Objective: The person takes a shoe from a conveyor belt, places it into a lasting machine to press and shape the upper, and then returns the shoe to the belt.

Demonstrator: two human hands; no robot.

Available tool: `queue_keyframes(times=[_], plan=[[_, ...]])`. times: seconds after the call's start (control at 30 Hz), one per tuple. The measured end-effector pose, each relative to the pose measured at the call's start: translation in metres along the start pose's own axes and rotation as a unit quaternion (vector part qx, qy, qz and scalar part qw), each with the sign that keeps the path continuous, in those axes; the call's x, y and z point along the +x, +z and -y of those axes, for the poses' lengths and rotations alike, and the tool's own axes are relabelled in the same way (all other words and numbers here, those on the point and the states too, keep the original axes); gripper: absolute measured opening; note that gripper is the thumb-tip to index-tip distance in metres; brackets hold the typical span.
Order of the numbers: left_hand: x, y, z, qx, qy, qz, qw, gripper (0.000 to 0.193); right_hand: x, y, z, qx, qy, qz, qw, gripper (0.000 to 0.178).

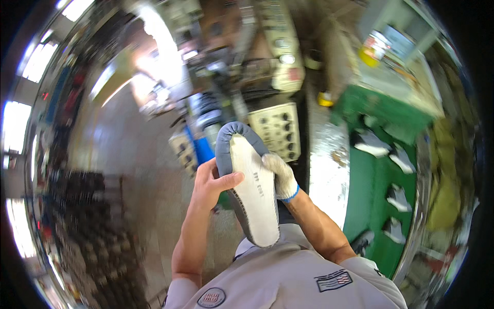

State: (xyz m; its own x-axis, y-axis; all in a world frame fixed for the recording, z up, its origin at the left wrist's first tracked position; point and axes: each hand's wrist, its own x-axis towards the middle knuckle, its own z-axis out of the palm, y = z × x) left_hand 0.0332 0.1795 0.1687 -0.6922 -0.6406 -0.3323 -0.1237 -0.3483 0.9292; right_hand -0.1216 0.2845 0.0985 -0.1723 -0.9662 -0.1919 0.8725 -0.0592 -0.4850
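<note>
Between my two hands is a grey shoe upper [225, 153] turned sole side up. Its pale insole board [261, 198] faces me, with a stitched edge and the grey toe material gathered around it. My bare left hand [214, 180] grips the left side, its thumb lying on the board. On the other side my right hand [281, 175], in a white knit glove with a blue cuff, holds the edge near the toe. The fingers beneath the upper are hidden. Just beyond the toe stands a machine with a beige control panel [275, 129] of dark knobs.
To the right, several grey and white shoe uppers [396, 198] lie on a green bench [373, 201]. A yellow container [371, 50] stands on the shelf behind it. Dark racks [98, 232] fill the lower left. A bright lamp-lit machine part [159, 56] is at the upper left.
</note>
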Motion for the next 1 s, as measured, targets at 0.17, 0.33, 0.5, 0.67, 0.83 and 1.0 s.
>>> queue_keyframes(times=[0.17,0.33,0.5,0.67,0.83,1.0], plan=[[0.049,0.078,0.025,0.483,0.347,-0.061,0.801,0.033,-0.097,-0.192,0.047,0.094,-0.054,-0.216,0.970,0.027],[0.084,0.016,0.040,0.486,0.266,-0.394,0.734,0.066,-0.284,-0.343,0.112,-0.286,-0.055,-0.442,0.848,0.045],[0.179,-0.048,0.086,0.608,0.115,-0.373,0.691,0.094,-0.422,-0.424,0.136,-0.471,0.263,-0.655,0.529,0.079],[0.138,-0.061,0.099,0.600,0.222,-0.299,0.707,0.076,-0.545,-0.542,0.142,-0.182,0.072,-0.923,0.333,0.100],[0.107,-0.087,0.105,0.606,0.172,-0.252,0.735,0.057,-0.652,-0.661,0.111,0.041,-0.192,-0.923,0.332,0.091],[0.088,-0.117,0.105,0.583,0.103,-0.239,0.770,0.039,-0.662,-0.673,0.110,0.153,-0.433,-0.777,0.431,0.053]])
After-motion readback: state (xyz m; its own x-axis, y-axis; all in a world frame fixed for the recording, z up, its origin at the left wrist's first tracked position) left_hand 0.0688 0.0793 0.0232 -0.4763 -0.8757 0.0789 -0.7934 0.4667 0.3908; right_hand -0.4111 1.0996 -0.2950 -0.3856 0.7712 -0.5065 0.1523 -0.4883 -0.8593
